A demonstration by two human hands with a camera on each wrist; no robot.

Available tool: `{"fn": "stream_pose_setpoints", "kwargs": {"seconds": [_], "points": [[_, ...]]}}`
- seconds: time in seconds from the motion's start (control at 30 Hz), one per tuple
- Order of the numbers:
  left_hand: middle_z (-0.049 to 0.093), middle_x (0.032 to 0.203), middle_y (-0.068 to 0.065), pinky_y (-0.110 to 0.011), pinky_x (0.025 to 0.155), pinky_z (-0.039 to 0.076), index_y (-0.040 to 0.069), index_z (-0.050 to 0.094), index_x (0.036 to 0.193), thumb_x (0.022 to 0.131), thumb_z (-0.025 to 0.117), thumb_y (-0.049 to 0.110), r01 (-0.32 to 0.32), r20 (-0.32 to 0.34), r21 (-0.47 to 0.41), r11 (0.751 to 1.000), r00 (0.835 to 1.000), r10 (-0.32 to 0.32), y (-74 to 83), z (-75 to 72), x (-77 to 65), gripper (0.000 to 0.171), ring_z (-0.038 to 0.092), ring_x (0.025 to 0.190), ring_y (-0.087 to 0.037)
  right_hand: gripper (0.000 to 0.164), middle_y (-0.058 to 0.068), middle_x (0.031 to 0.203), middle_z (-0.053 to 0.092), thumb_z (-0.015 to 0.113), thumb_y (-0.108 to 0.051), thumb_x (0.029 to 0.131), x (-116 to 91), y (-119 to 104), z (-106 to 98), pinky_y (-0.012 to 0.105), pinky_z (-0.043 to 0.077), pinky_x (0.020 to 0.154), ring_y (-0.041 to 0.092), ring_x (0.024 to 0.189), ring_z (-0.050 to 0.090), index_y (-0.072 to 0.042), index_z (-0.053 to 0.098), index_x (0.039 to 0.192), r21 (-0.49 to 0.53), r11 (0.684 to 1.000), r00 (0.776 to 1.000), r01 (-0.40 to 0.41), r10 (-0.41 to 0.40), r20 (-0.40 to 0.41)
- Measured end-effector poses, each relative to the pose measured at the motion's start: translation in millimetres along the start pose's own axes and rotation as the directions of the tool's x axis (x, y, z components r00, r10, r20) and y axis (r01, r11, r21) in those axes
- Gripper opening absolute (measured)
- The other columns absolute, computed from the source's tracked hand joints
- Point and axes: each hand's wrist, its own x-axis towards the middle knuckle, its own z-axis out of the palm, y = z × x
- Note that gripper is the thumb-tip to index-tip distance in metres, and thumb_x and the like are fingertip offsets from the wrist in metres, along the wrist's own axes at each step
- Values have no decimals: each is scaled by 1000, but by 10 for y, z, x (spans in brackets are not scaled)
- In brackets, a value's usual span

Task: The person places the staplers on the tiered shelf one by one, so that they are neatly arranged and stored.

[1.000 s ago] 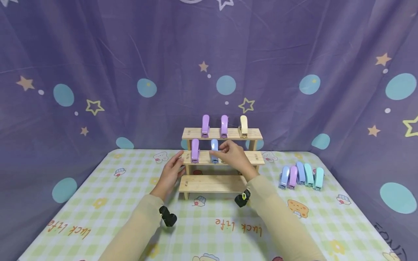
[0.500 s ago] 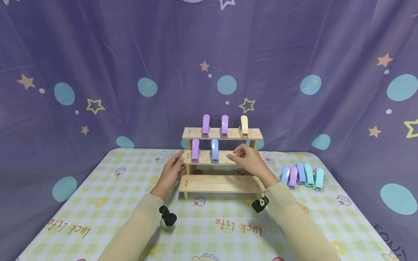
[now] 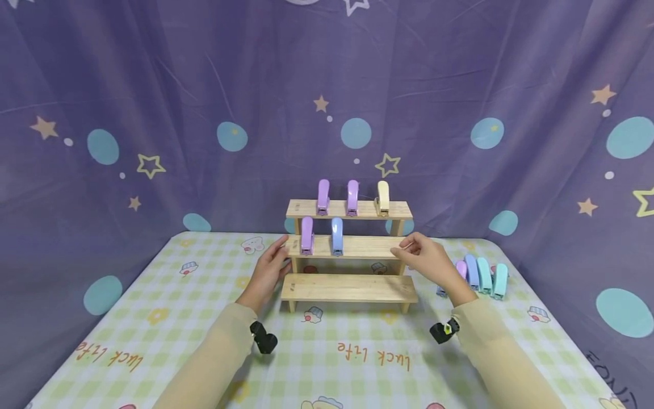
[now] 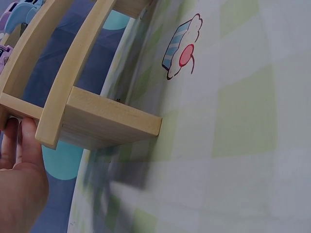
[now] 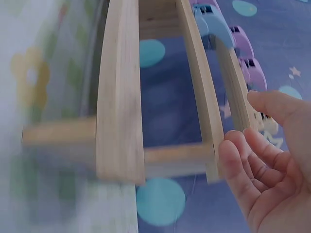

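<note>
Pale wood, three-tiered stand [image 3: 349, 288], as I watch it from my remote station, staplers on its middle and far boards. The blue stapler [image 3: 337, 236] stands upright on the middle board [image 3: 370, 245], just right of a purple stapler [image 3: 307, 236]. Change shown: one second ago the right hand [image 3: 426, 258] was at the blue stapler; it has since travelled rightward to that board's right end, leaving the stapler standing unsupported. I take this to mean that handling of this piece is finished and the right hand is free. Its thumb and fingers are parted and hold nothing; whether the fingertips touch the wood I cannot tell. The left hand [image 3: 267, 270] has stayed at the board's left end, fingers extended against the wood, gripping no stapler. On the far board, I note two more purple staplers [image 3: 352, 197] and a yellow stapler [image 3: 383, 199]. To the right, on the checked cloth [image 3: 306, 380], teal staplers [image 3: 483, 275] stand beside others partly hidden by the right hand and forearm.
</note>
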Motion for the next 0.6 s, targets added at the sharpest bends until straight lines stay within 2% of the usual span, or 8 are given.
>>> {"fn": "stream_pose_setpoints", "kwargs": {"seconds": [0.13, 0.33, 0.47, 0.6], "points": [[41, 149, -16, -41, 114, 39, 16, 34, 158, 109, 46, 25, -6, 17, -6, 1000, 1000, 6, 4, -5, -3, 51, 40, 137, -29, 46, 10, 104, 68, 67, -52, 94, -83, 109, -148, 36, 61, 70, 19, 79, 67, -10, 61, 112, -7, 999, 999, -36, 36, 0], [38, 153, -17, -42, 115, 38, 14, 31, 159, 109, 45, 23, 12, 23, -19, 1000, 1000, -11, 53, 6, -22, 52, 38, 139, -30, 46, 13, 103, 68, 66, -46, 96, -196, 287, -351, 45, 61, 72, 21, 77, 67, -5, 61, 115, -61, 997, 999, -53, 53, -15], [38, 152, -16, -41, 115, 38, 15, 31, 159, 109, 45, 25, 2, 19, -15, 1000, 1000, -2, 23, 0, -6, 52, 39, 139, -29, 48, 16, 104, 70, 65, -44, 98, -245, 377, -444, 40, 61, 68, 25, 80, 69, -2, 61, 119, -110, 992, 998, -68, 66, -19], [40, 150, -16, -41, 115, 38, 15, 32, 158, 109, 46, 24, -4, 22, -14, 1000, 1000, 4, 15, 3, -8, 51, 40, 138, -29, 53, 19, 111, 69, 65, -46, 97, -295, 464, -494, 36, 59, 66, 28, 84, 69, -1, 61, 125, -146, 982, 993, -116, 115, -10]]}}
